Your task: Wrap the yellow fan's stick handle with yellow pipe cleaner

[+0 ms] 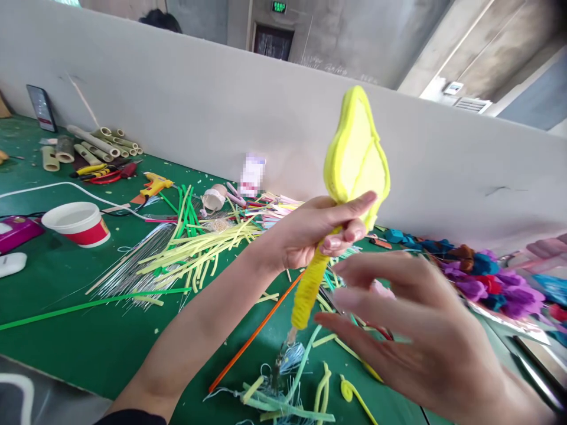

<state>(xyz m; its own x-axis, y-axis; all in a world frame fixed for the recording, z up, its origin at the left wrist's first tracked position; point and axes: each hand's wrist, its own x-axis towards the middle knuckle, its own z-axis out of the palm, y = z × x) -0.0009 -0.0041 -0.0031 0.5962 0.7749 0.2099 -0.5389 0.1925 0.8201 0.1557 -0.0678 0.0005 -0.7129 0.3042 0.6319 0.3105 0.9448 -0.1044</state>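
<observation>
My left hand (328, 227) is closed round a yellow leaf-shaped craft piece (358, 150), gripping it where the broad blade meets the stem. The yellow wrapped stem (308, 295) slants down toward me and ends in a bare tip. My right hand (411, 319) hovers just right of the stem, blurred by motion, fingers apart and nothing seen in them. Below the stem lie pale green strips and thin bluish threads (292, 357). An orange pipe cleaner (252, 339) rests on the green table to the left of the stem.
Yellow-green strips (199, 254) and thin wires (133, 277) lie left of my arm. Behind them are a paper cup (80, 223), a yellow glue gun (155, 184), pliers (106, 172) and bamboo tubes (101, 144). Purple fuzzy pieces (522, 292) are piled right. A grey partition (199, 100) rises behind.
</observation>
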